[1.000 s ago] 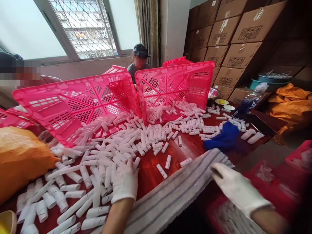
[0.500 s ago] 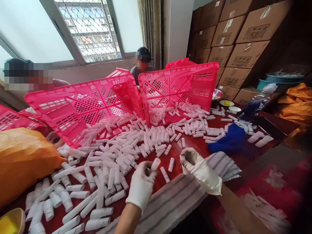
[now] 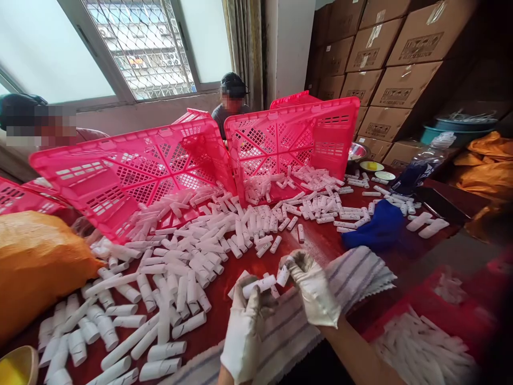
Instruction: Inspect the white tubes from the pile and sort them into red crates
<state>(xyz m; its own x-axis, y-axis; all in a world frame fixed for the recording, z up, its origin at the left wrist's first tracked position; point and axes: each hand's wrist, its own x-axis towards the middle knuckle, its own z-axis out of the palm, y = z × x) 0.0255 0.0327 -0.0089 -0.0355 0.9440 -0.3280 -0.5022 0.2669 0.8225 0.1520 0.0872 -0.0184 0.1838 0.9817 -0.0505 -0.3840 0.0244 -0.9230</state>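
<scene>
Daylight is pouring in on us from the window (image 3: 132,48) at eleven o'clock, its panes blowing out to near white. It is lighting the pink crates (image 3: 192,160) and the white tubes (image 3: 192,251) evenly, and we are seeing only soft shadows. Toward three and five o'clock the frame is darkening and smearing. Straight lines are bowing outward at the edges, and the cardboard boxes (image 3: 401,59) are leaning.

Loose tubes (image 3: 208,251) lie across the table (image 3: 308,240), two tipped crates (image 3: 132,171) behind them, a striped towel (image 3: 352,272) before, stacked cartons (image 3: 401,59) far right
</scene>
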